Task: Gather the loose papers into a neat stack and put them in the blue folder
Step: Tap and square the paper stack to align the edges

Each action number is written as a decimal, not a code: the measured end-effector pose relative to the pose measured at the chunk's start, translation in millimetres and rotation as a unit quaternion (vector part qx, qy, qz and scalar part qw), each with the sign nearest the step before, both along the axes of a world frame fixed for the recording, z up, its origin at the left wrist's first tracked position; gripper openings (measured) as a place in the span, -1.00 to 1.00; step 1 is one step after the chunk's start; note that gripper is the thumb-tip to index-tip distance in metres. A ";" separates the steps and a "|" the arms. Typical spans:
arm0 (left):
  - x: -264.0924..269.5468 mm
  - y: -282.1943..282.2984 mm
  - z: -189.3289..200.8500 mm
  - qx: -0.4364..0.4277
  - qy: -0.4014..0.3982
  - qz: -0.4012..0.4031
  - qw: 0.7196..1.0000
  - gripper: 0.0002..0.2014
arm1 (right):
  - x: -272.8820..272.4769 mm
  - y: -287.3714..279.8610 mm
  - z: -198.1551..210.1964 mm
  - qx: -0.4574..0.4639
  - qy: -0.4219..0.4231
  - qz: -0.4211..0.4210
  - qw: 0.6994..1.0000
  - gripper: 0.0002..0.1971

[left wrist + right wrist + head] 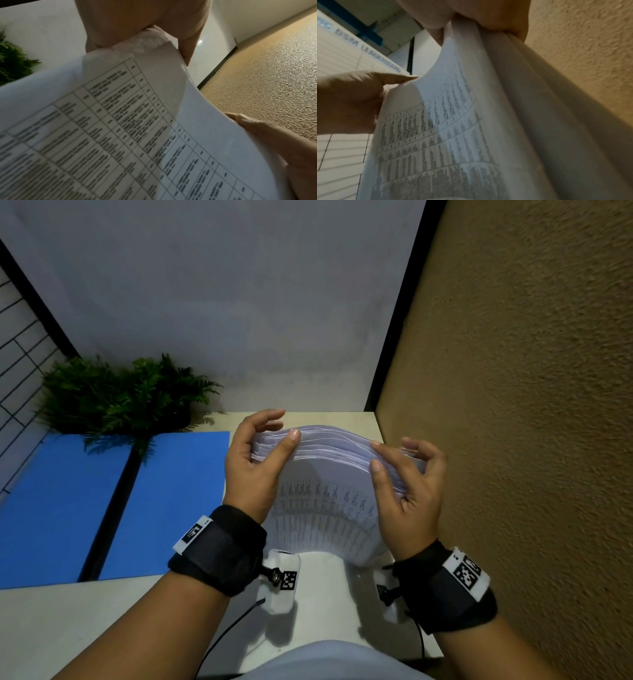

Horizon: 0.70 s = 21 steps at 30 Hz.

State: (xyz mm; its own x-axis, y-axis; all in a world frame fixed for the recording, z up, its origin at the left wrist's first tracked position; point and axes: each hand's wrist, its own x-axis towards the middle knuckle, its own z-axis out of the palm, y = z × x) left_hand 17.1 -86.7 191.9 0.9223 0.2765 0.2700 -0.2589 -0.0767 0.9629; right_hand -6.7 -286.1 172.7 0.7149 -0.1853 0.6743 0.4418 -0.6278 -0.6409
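White printed sheets, the papers [325, 494], stood gathered in a bundle held on edge above the pale table [102, 621], a little to the 3 o'clock side of the middle of the head view. Their top edges [329, 440] fanned unevenly, and the near sheet, printed with a table of rows and columns, bowed toward the person. The left hand [255, 463] gripped the bundle's 9 o'clock side, thumb [286, 446] laid on the near face and fingers curled behind the far side. The right hand [407, 491] held the 3 o'clock side, thumb on the near face and fingers bent round the back of the sheets. In the left wrist view the left hand [144, 25] pinched the upper corner of the papers [120, 135], with the right hand's fingers [267, 135] showing at 4 o'clock. In the right wrist view the right hand [479, 14] clamped the sheets' top edge while the left hand [351, 102] held the opposite edge at 9 o'clock. The blue folder [113, 508] lay open and flat on the table at 9 o'clock of the papers, its dark spine [113, 508] running down the middle, apart from the bundle. A green fern-like plant [120, 395] sat at the folder's 12 o'clock end, fronds overhanging it. A rough tan wall [531, 405] rose at 3 o'clock, close beside the right hand. Both wrists wore black straps [219, 549] with printed marker tags.
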 end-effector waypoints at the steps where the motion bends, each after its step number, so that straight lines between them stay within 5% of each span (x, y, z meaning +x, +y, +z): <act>1: -0.7 0.7 0.6 0.024 -0.015 -0.003 1.000 -0.77 | 0.6 -0.6 -0.1 0.008 0.001 -0.001 1.000 -0.76; 7: 1.2 0.3 3.0 0.115 -0.073 -0.005 0.991 -0.93 | 1.5 0.0 -0.3 -0.001 -0.004 0.000 1.000 -0.77; 16: 4.2 7.0 -8.8 -0.095 -0.006 0.013 0.995 -0.81 | 6.7 -8.1 0.7 0.055 0.013 0.000 0.998 -0.80; 21: 1.7 -5.4 -8.5 -0.096 -0.001 0.036 0.995 -0.85 | 7.7 -6.2 1.2 0.080 0.036 0.037 0.996 -0.75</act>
